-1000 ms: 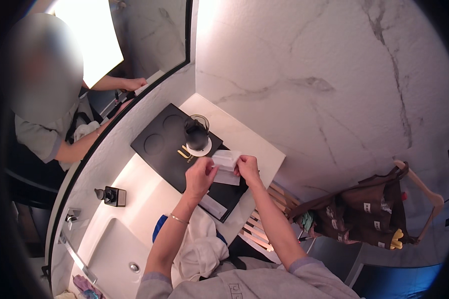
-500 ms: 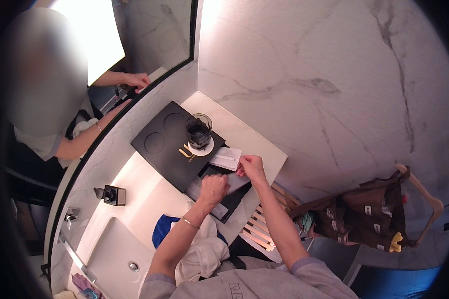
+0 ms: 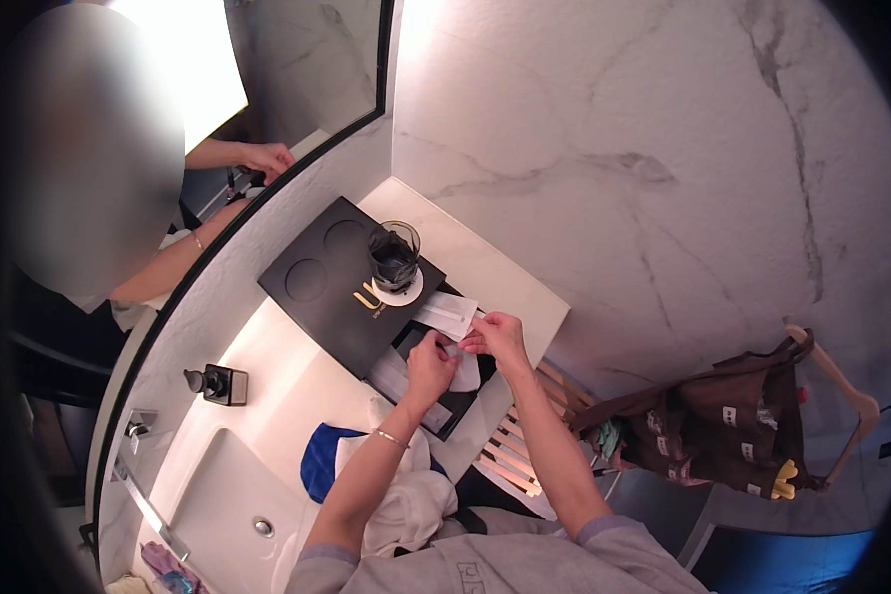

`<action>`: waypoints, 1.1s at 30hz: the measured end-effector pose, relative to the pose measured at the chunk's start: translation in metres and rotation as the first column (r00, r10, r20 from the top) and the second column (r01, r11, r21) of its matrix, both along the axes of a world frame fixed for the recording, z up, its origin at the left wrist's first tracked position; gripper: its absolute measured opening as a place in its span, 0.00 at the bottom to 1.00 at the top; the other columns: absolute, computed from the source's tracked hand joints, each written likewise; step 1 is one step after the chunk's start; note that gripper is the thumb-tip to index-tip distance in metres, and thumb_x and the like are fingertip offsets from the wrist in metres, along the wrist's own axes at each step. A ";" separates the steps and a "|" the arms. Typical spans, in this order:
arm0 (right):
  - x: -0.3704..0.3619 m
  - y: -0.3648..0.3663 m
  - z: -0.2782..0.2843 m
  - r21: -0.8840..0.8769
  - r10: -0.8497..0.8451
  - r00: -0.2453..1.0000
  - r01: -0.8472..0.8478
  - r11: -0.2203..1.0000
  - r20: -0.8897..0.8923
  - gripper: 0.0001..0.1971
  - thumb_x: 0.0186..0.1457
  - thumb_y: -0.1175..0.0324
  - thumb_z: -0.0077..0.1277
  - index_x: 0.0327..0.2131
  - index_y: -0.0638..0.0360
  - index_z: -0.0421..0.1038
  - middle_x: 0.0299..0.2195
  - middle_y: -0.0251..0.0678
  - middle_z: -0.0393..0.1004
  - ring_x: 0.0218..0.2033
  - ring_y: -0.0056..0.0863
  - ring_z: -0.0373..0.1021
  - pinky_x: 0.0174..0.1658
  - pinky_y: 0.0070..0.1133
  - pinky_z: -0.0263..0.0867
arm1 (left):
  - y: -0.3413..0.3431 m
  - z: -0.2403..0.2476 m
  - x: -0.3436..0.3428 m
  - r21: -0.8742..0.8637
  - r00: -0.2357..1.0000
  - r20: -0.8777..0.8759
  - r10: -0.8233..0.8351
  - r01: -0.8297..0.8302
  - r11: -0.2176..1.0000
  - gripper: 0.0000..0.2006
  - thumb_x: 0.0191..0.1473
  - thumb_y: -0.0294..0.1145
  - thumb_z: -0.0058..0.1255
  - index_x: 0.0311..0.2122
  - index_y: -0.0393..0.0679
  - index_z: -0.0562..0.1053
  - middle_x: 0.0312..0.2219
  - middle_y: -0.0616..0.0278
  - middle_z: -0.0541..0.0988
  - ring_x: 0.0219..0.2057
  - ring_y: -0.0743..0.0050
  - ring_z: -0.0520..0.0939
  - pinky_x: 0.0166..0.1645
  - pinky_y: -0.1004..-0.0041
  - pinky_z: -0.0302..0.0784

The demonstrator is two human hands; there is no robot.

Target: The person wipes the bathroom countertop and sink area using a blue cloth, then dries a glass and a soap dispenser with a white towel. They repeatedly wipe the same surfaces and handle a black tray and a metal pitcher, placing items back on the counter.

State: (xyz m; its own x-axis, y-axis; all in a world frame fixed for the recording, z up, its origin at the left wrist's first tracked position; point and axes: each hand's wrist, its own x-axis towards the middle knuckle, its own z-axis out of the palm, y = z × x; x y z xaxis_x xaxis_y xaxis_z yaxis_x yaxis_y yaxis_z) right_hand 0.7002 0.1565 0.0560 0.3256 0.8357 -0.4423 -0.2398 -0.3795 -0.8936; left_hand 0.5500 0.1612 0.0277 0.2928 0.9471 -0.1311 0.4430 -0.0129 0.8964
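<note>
A black box [image 3: 317,312] with a pulled-out drawer [image 3: 403,348] stands on the counter, and white flat packets lie in the drawer. Over the drawer is my left hand [image 3: 431,368], its fingers curled together beside a white sachet [image 3: 467,370]; whatever they hold is hidden. My right hand [image 3: 500,340] is pinched at the edge of a white paper packet [image 3: 449,313] at the drawer's far end. The fingertips of both hands are close together. On the box top, a glass [image 3: 396,255] filled with dark packets rests on a white round coaster [image 3: 398,287].
Left of the box are a black pump bottle [image 3: 227,386] and a white sink [image 3: 218,495] with a chrome faucet [image 3: 153,515]. White and blue cloths [image 3: 391,515] lie at the counter's front. A slatted wooden rack [image 3: 515,450] and a brown hanging organizer [image 3: 713,426] are at right.
My left hand has moved slightly up and right, toward the right hand. The white sachet beneath it now shows more, and the right hand has shifted slightly left.
</note>
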 end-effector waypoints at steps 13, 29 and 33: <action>0.009 -0.008 -0.010 -0.079 -0.043 0.996 0.049 0.996 0.080 0.10 0.58 0.74 0.45 0.33 0.76 0.69 0.28 0.49 0.76 0.26 0.36 0.77 0.27 0.23 0.77 | -0.005 -0.017 0.004 -0.464 0.786 0.448 0.426 -0.203 0.862 0.21 0.56 0.29 0.51 0.53 0.32 0.64 0.36 0.54 0.76 0.29 0.71 0.82 0.26 0.77 0.79; 0.009 -0.031 -0.004 -0.178 0.320 0.258 -0.453 0.874 0.912 0.10 0.49 0.78 0.49 0.38 0.65 0.70 0.33 0.48 0.75 0.38 0.46 0.72 0.42 0.38 0.68 | 0.010 -0.030 0.012 -0.094 0.945 0.208 0.252 -0.237 0.967 0.31 0.50 0.30 0.55 0.58 0.29 0.60 0.54 0.41 0.63 0.57 0.51 0.65 0.59 0.65 0.63; -0.006 -0.032 0.006 0.032 0.071 0.158 -0.569 0.822 0.985 0.09 0.48 0.76 0.51 0.35 0.62 0.71 0.31 0.45 0.72 0.34 0.47 0.71 0.38 0.35 0.68 | 0.015 -0.042 -0.002 -0.052 0.942 0.228 0.245 -0.240 0.969 0.26 0.49 0.31 0.56 0.54 0.32 0.68 0.56 0.42 0.63 0.58 0.52 0.65 0.62 0.65 0.58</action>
